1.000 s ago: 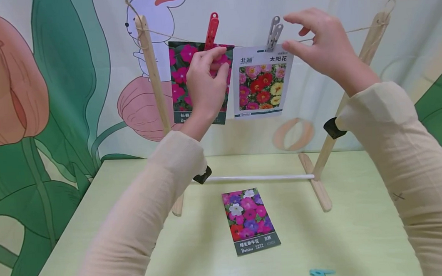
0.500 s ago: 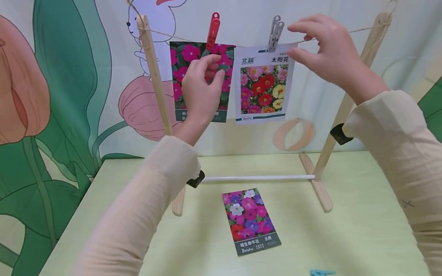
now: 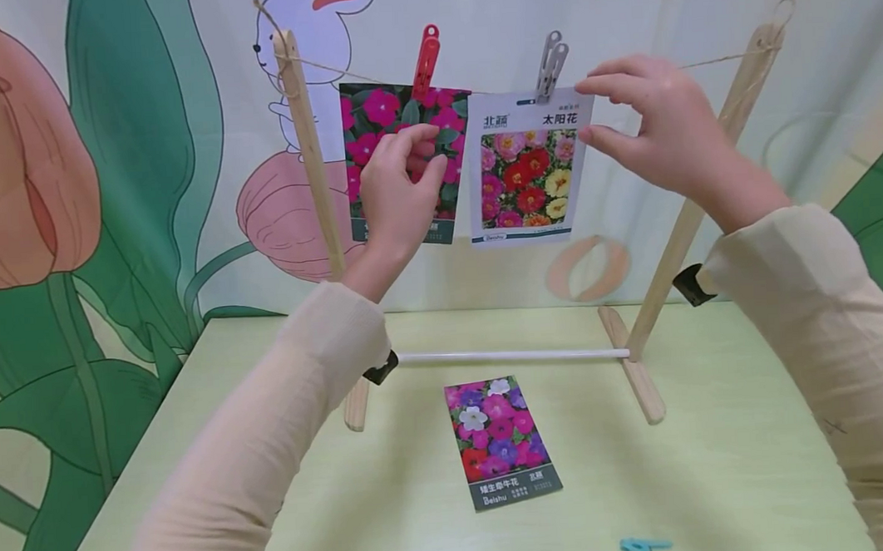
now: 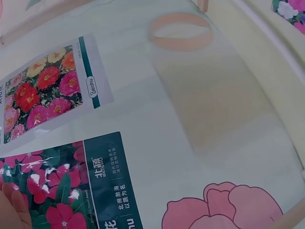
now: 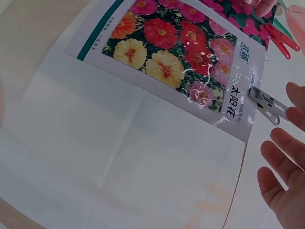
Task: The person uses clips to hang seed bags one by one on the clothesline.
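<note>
Two seed packets hang from a string. A red clothespin holds the pink-flower seed packet at its top edge. A grey clothespin holds the white-bordered seed packet. My left hand is in front of the pink-flower packet, its fingers loosely bent with nothing between them. Just right of the white packet is my right hand, fingers and thumb spread apart. In the right wrist view that hand stays clear of the packet and near the grey clothespin, holding nothing.
The string runs between two wooden posts, joined low down by a white rod. A third seed packet lies on the table. A light-blue clothespin is near the front edge. A printed curtain hangs behind.
Both hands have moved down, the left drawing slightly left away from the red clothespin, the right slightly right away from the grey one. The hanging packets stay clipped.
</note>
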A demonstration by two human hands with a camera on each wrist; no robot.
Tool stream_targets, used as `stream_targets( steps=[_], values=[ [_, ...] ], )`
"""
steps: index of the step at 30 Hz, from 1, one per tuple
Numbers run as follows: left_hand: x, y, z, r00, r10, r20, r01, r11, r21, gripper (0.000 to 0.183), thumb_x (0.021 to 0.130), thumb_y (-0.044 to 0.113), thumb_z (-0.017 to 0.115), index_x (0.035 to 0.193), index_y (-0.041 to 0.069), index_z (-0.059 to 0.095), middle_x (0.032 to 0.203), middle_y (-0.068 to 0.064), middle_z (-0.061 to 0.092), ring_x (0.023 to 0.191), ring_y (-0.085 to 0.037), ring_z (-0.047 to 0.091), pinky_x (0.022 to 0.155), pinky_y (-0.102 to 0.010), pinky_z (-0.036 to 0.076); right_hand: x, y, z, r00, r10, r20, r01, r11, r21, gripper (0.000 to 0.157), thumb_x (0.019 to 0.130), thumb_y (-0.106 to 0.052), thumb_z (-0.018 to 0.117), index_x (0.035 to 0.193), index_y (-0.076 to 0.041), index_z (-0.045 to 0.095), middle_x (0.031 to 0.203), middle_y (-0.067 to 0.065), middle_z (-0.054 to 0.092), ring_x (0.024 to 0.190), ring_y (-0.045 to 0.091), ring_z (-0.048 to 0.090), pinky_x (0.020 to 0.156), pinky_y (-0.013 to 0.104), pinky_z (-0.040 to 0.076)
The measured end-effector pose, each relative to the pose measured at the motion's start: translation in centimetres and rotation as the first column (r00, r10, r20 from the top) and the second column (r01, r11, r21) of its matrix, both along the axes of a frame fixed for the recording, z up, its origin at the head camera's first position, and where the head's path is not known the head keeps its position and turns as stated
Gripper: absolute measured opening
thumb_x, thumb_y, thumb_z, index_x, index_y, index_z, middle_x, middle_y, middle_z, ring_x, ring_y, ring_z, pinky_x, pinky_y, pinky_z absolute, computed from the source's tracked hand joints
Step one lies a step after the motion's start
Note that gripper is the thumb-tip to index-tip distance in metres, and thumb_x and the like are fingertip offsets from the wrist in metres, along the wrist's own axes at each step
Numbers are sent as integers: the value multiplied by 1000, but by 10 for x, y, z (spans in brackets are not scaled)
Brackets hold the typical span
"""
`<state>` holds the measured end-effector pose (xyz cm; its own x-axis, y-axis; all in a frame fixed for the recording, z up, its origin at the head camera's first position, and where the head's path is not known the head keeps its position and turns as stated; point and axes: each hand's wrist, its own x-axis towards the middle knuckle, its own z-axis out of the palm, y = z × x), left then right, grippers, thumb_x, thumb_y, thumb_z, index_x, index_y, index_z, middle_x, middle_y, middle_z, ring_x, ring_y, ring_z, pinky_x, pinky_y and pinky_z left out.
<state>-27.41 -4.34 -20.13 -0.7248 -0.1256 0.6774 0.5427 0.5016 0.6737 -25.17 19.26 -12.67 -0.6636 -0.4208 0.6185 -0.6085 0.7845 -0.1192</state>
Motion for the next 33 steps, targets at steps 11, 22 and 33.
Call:
stream_targets(
  steps=[11,22,33],
  values=[
    [0,-3,-7,1000,3,20,-3,1000,-24,28,85,17,58,111,9,59,97,-7,58,86,-15,54,75,-23,45,6,3,-8,999,44,-8,-44,998,49,38,81,-15,63,116,-2,56,121,16,52,111,33,44,94,48,33],
    [-2,-10,-18,999,-15,34,17,998,-58,27,84,16,59,110,9,59,92,-7,58,82,-15,54,74,-21,45,13,6,-20,999,39,33,-43,992,121,39,80,-15,64,116,-3,56,120,16,52,111,34,43,91,49,35],
    [1,-17,-28,999,-30,35,33,996,-81,28,84,15,59,110,8,59,91,-7,58,80,-17,54,72,-24,46,16,9,-34,995,83,48,-89,987,138,39,79,-13,65,115,-2,57,118,16,53,109,34,45,90,48,36]
  ],
)
